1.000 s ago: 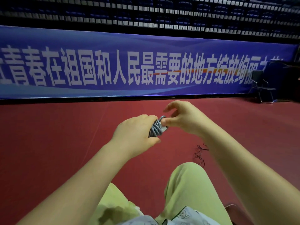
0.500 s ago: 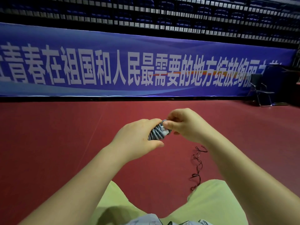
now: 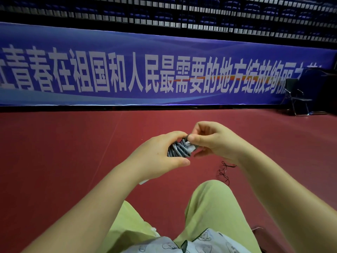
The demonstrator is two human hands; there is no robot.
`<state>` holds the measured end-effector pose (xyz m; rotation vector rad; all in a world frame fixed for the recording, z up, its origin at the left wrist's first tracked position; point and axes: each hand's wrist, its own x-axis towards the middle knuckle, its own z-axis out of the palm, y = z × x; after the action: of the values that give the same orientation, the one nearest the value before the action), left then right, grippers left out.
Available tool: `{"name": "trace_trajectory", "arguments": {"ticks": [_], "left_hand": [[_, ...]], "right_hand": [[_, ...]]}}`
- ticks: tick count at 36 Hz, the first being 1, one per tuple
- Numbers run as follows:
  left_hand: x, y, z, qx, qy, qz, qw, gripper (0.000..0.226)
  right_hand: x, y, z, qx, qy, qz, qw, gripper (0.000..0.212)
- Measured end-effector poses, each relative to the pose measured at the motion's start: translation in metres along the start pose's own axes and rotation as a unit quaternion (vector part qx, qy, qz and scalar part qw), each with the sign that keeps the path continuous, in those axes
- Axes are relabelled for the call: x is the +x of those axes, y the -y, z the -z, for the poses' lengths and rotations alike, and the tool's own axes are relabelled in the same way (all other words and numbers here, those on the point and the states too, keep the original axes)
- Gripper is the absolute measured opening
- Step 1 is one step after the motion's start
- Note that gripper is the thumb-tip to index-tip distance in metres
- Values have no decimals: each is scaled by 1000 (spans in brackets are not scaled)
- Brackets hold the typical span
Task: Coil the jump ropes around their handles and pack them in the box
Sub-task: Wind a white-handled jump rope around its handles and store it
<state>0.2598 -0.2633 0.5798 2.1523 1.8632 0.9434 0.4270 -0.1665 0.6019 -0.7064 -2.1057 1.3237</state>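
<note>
Left grip [image 3: 160, 154] curls round the coiled jump rope [image 3: 179, 149]; right grip [image 3: 211, 141] pinches its top end.

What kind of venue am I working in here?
Probably an indoor sports arena: red court flooring, a long blue banner with Chinese lettering along the edge, and tiered dark spectator seats above it.

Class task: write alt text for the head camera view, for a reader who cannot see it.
Two bare hands hold a grey jump rope coiled tightly round its handles: the left hand grips the bundle while the right hand pinches its upper end. Below are knees in light green trousers; beyond, a red floor, a blue banner with white characters, and a folding chair.
</note>
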Motion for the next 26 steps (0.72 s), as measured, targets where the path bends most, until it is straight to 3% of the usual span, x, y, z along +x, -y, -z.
{"name": "trace_trajectory", "arguments": {"ticks": [5, 16, 21, 26], "left_hand": [[-2, -1, 0, 38, 8, -2, 999, 50], [-4, -6, 10, 123, -35, -28, 991, 51], [-6, -10, 11, 127, -34, -29, 991, 50], [-6, -14, 14, 82, -43, -18, 996, 52]], "right_hand": [[-3, -7, -1, -23, 6, -8, 1000, 10], [-8, -2, -15, -128, -112, 100, 980, 9], [-10, -5, -20, -18, -111, 92, 989, 12], [-9, -9, -29, 50, -173, 115, 977, 21]]}}
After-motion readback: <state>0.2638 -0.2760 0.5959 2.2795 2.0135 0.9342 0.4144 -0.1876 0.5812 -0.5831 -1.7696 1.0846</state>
